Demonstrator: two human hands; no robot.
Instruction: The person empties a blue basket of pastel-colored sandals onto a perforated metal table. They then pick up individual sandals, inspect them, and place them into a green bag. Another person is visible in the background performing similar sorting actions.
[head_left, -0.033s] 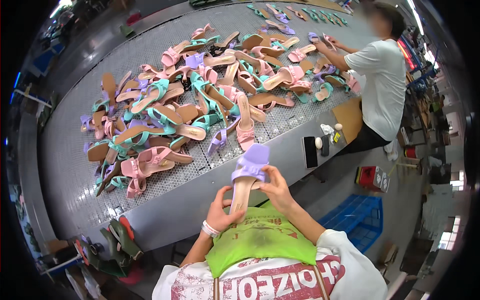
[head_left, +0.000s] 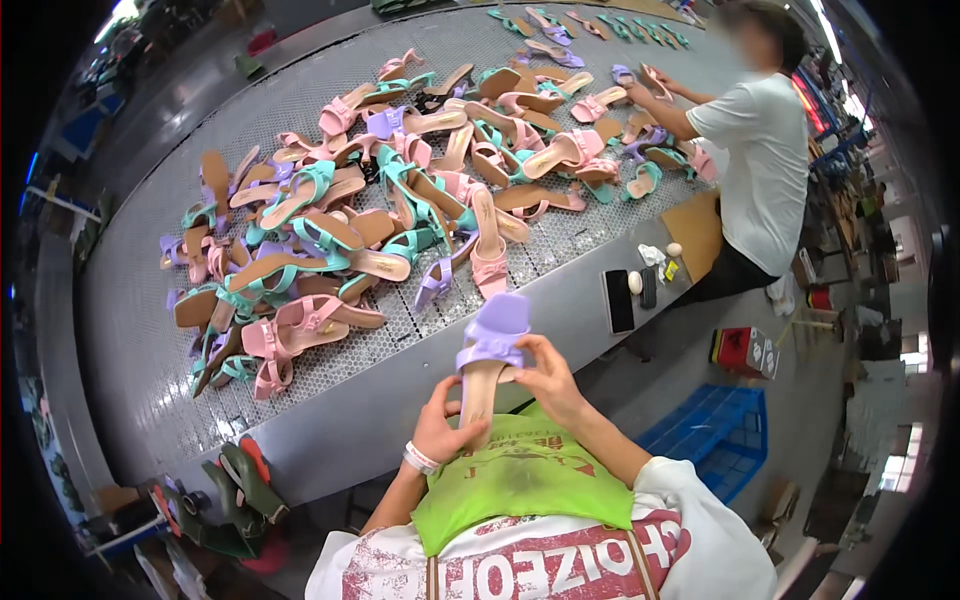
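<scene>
A lilac heeled sandal point(head_left: 493, 345) is held in front of my chest, its square toe pointing away from me and its pale insole facing up. My left hand point(head_left: 442, 420) is closed around the heel end. The fingers of my right hand point(head_left: 553, 385) pinch its side just below the wide lilac strap. Past the table edge lies a big heap of sandals in pink, mint green and lilac; a pink sandal point(head_left: 489, 245) and a lilac sandal point(head_left: 440, 275) are the closest to the one I hold.
The heap covers much of the perforated metal table point(head_left: 400, 335). To the right, a co-worker point(head_left: 755, 150) handles sandals at the same table. A black phone point(head_left: 617, 301) lies by the edge. A blue crate point(head_left: 705, 440) and red box point(head_left: 742, 352) stand on the floor. Green shoes point(head_left: 245, 485) hang lower left.
The lilac sandal has shifted slightly to the left and turned a little in my fingers. Both hands keep their grip, and the heap looks the same.
</scene>
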